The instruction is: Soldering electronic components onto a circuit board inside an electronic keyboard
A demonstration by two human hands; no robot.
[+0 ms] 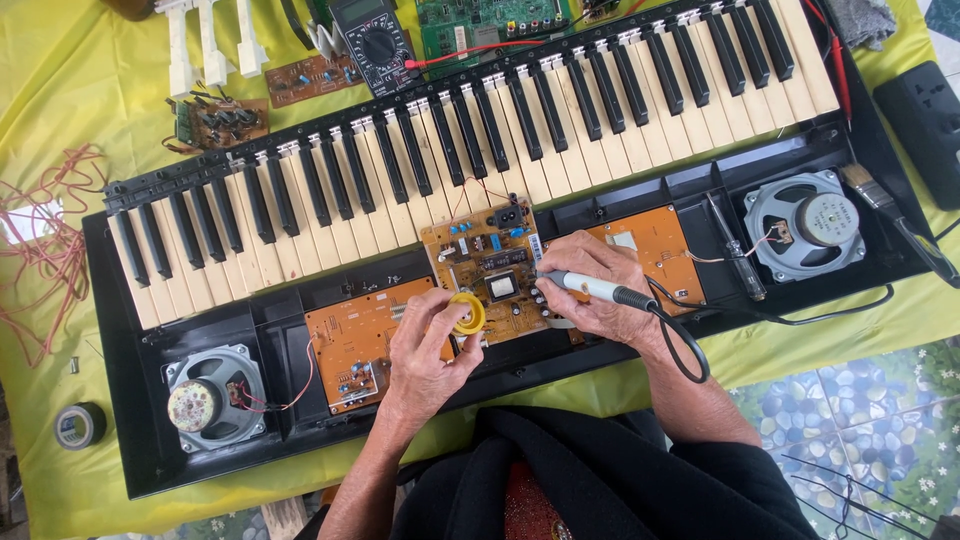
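Observation:
An opened electronic keyboard (130,400) lies across a yellow cloth, its black and cream keys (480,130) at the far side. A loose tan circuit board (490,265) rests over the case's middle. My left hand (425,350) holds a small round yellow tin (468,314) at the board's near edge. My right hand (590,290) grips a soldering iron (595,288) like a pen, tip pointing left at the board's right edge. Its black cord (690,350) loops behind my wrist.
Two round speakers (208,400) (805,222) sit in the case ends, orange boards (350,340) between. A screwdriver (735,250) and a brush (895,220) lie right. A multimeter (375,42), small boards (215,122), red wire (45,250) and a tape roll (80,425) surround it.

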